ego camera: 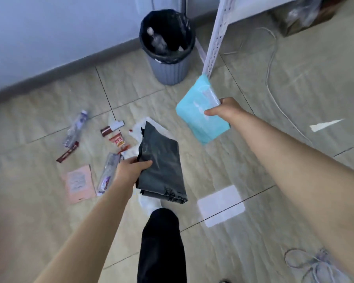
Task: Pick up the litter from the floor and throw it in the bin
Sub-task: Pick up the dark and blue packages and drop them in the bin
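While hands grip bags, wrappers [117, 139] litter floor [253, 201]

Bins: one grey bin [169, 64] standing at 12 o'clock
Plastic bottles: two lying on the floor [75, 128], one showing in the bin
Snack wrappers: about four lying at 9 o'clock [67, 152]
Pink cards: one [79, 183]
Mailer bags: two being held, one dark [161, 164], one teal [200, 113]
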A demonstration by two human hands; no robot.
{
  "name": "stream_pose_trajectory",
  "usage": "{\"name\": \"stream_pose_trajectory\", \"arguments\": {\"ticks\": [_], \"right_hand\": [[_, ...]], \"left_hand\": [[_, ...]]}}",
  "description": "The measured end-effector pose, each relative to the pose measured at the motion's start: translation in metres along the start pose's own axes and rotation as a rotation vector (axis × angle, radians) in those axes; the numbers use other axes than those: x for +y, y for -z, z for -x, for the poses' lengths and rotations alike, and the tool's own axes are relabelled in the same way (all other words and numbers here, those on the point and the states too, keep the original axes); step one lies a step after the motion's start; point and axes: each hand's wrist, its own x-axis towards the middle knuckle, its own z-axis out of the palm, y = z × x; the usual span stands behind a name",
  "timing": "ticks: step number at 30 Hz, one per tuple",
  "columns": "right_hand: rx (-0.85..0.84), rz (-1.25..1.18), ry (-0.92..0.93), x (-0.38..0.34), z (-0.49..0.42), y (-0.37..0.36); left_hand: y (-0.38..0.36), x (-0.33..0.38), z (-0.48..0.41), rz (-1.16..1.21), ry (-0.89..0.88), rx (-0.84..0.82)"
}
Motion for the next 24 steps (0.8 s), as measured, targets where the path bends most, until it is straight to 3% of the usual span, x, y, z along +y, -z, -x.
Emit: {"name": "stream_pose_trajectory", "arguments": {"ticks": [11, 18, 24], "right_hand": [[0.23, 0.115, 0.043, -0.223, -0.145, 0.021], [0.241, 0.269, 0.097, -0.288, -0.252, 0.03], [0.209, 0.546, 0.195, -0.315, -0.351, 0.025]], "left_hand": [[0.026, 0.229, -0.117, 0.038, -0.024, -0.055], [-0.002, 0.327, -0.184, 0.02, -0.008, -0.097], [-0.058, 0.395, -0.258, 0.083, 0.068, -0.093]]}}
